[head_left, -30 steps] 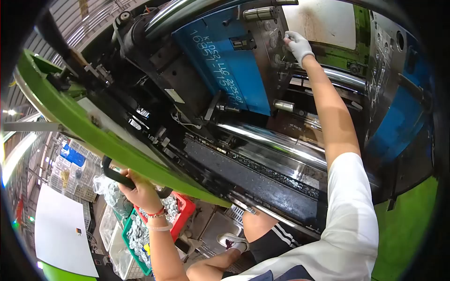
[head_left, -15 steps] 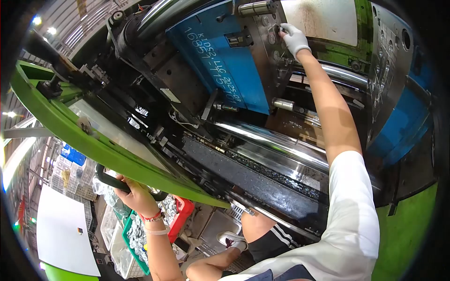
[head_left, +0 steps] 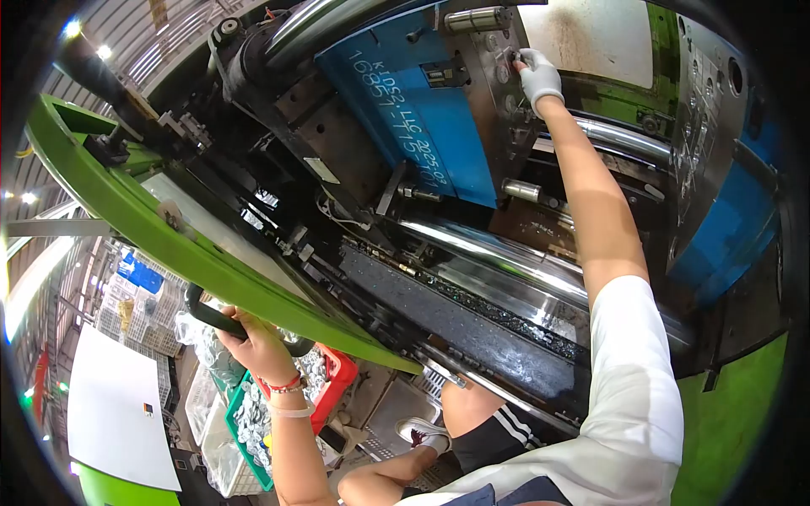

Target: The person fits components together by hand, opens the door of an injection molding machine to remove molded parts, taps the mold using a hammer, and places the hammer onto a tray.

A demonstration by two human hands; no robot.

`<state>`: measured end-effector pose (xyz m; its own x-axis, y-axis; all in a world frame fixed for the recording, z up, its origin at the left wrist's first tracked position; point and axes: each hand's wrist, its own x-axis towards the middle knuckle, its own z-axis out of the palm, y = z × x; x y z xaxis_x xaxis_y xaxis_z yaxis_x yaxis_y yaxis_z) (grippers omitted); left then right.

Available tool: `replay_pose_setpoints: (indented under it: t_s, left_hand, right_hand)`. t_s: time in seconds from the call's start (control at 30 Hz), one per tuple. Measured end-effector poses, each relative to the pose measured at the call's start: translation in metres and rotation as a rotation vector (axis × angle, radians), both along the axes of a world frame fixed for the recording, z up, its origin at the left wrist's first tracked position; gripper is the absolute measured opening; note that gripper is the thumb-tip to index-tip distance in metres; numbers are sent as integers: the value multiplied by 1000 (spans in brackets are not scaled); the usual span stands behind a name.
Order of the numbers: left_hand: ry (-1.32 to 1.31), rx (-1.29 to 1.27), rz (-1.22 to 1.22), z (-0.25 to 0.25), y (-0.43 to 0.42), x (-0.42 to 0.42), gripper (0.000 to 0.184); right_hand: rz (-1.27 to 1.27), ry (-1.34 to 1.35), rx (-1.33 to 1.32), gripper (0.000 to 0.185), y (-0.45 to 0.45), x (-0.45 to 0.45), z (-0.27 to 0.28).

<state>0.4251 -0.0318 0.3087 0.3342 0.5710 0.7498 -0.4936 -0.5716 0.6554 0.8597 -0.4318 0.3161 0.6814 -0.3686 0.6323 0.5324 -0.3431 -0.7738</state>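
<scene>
My left hand [head_left: 258,347] is bare and wraps round the black handle [head_left: 213,317] of the green machine door [head_left: 211,257]. My right hand [head_left: 540,78], in a white glove, reaches into the machine to the metal face of the blue mould half [head_left: 439,126]. Its fingers are closed at a recess in that face; whatever lies between them is too small to make out. White writing marks the blue side of this mould. Across the gap stands the other mould half [head_left: 704,143], its metal face turned towards it.
Shiny tie bars [head_left: 498,257] run across the machine below the mould. A wet dark ledge [head_left: 456,295] lies nearer me. Beyond the door are a red crate [head_left: 336,384] and a green crate [head_left: 236,426] with grey parts, and stacked white baskets [head_left: 152,316].
The view has shifted slightly, so the machine appears a little further right and lower. My left hand stays on the handle, and my right hand stays at the mould face.
</scene>
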Motion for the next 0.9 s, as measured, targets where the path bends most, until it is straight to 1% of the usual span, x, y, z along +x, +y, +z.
replay_pose_setpoints:
  t_s: [0.2, 0.27, 0.4, 0.47, 0.6, 0.67, 0.7, 0.77, 0.83, 0.87, 0.9]
  left_hand:
    - [-19, -48, -17, 0, -4, 0, 10]
    - [-16, -28, 12, -1, -3, 2, 10]
    - [-15, 25, 46, -2, 1, 2, 11]
    - [-4, 20, 50, 1, -4, 1, 11]
    - [0, 8, 62, 0, -3, 1, 11]
    - [-23, -1, 51, -2, -2, 3, 11]
    - [-42, -8, 42, -2, -2, 3, 11]
    - [-36, -40, 37, -2, -2, 2, 11]
    - [-47, -78, 28, -2, -2, 2, 12]
    - [-43, -22, 66, -3, 1, 2, 12]
    - [-36, 33, 107, -4, 5, 3, 12]
  right_hand:
    - [-14, 26, 47, 36, 1, -2, 0]
    - [-52, 4, -16, 35, -1, -6, 1]
    - [-42, -35, -20, 33, 2, -18, 3]
    - [-137, -21, -104, 34, 0, -15, 4]
    - [-107, 27, -9, 33, 8, -28, 3]
    - [-315, 44, -61, 32, 20, -27, -5]
    - [-271, 9, -73, 34, 24, -26, -10]
    - [-268, -27, -147, 44, 26, -25, -17]
    - [-182, -4, -263, 52, 15, -24, -19]
    - [-139, -36, -342, 54, 6, -20, -20]
    - [-207, -63, -448, 52, 0, -16, -20]
